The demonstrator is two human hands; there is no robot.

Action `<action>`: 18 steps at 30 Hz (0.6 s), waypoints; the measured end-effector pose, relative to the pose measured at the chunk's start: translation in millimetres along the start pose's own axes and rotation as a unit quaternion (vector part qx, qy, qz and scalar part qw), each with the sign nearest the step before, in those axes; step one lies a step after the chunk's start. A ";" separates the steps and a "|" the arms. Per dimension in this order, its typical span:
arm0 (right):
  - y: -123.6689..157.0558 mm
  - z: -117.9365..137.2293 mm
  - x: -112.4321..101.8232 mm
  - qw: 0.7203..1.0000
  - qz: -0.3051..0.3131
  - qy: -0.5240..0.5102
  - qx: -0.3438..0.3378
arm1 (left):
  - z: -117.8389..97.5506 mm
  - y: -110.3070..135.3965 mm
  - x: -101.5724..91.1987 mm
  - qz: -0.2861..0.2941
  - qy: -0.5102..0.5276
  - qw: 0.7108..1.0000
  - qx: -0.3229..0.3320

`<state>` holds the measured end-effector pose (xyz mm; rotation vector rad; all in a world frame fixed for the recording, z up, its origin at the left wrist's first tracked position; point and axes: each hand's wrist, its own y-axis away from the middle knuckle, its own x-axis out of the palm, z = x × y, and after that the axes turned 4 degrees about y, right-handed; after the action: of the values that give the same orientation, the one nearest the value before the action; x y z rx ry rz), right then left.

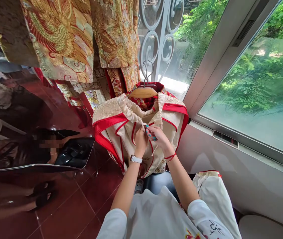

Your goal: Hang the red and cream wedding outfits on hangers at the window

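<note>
before me, my hands (141, 142) meet at the band (129, 112) of the garment (125, 142); the hanger (143, 93) is behind the band. robes (64, 36) hang to the left. to my right: the window (251, 86), a device (225, 139) on its sill (203, 128), cloth (213, 202) beside my right arm (181, 176).

Gold embroidered garments (61, 39) hang at upper left, beside a white scrollwork grille (161, 36). Right: metal window frame (213, 59), with green foliage (251, 89) behind glass. A flat, dark-faced device (225, 139) rests along the sill. Floor (64, 209): dark red tile.

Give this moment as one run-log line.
left hand: at red-trimmed cream brocade garment | right hand: same, alongside | brown wooden hanger: at garment's top
</note>
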<state>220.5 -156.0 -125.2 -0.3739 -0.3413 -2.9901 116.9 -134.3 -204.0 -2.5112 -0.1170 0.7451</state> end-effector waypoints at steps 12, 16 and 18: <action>-6.0 47.2 44.5 0.988 -0.046 -0.145 -0.021 | 4.5 -14.8 -14.4 0.013 0.019 0.995 0.100; 7.4 35.4 30.4 0.998 -0.025 -0.034 -0.048 | 2.1 0.2 -20.4 0.069 0.098 0.991 0.066; 13.8 31.0 12.1 0.996 -0.012 0.055 -0.071 | -0.1 15.7 -19.0 0.079 0.145 0.986 0.013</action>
<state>217.8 -163.0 -89.9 -0.2178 -0.1238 -3.0511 100.0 -152.1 -202.5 -2.5950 0.1951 0.4287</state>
